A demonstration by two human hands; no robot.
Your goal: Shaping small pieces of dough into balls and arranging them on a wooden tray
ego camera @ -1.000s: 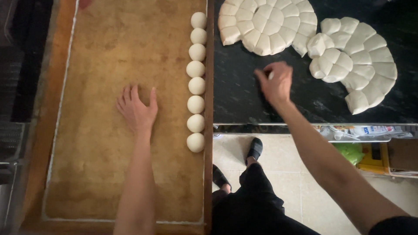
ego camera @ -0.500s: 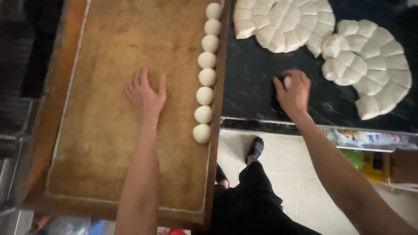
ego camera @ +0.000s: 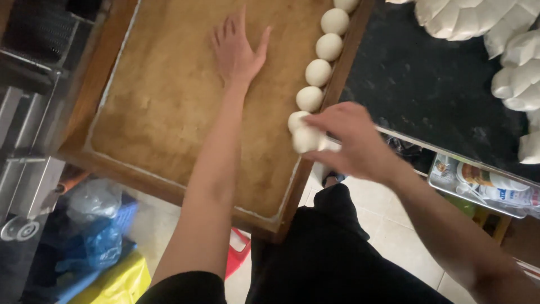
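Since half a second ago, my right hand (ego camera: pixel 351 141) has come off the dark counter (ego camera: pixel 427 84) and swung left to the near end of the tray, now carrying a dough ball (ego camera: pixel 306 139) that it did not show over the tray earlier; my left hand (ego camera: pixel 236 48) lies flat as before, though the view has tilted and it now sits higher in the picture. I see the right fingers closed round the ball, pinching it from the right, with the ball sticking out to the left of the fingertips. It hangs at the right edge of the wooden tray (ego camera: pixel 169 112), touching or just short of the nearest ball in the row (ego camera: pixel 297 120); I cannot tell which. That row of dough balls (ego camera: pixel 319 72) runs along the tray's right rim, slanting from the upper right, far from me, down to the lower left, near me, so its long axis points almost straight at the held ball. The open spot at the near end of the row lies just below and left of the held ball, right beside my right hand and well apart from my left. My left hand is spread, fingers apart, palm down on the bare floured tray surface, gripping nothing. Sheets of portioned white dough (ego camera: pixel 506 34) sit on the counter to the far right, well away from both hands.
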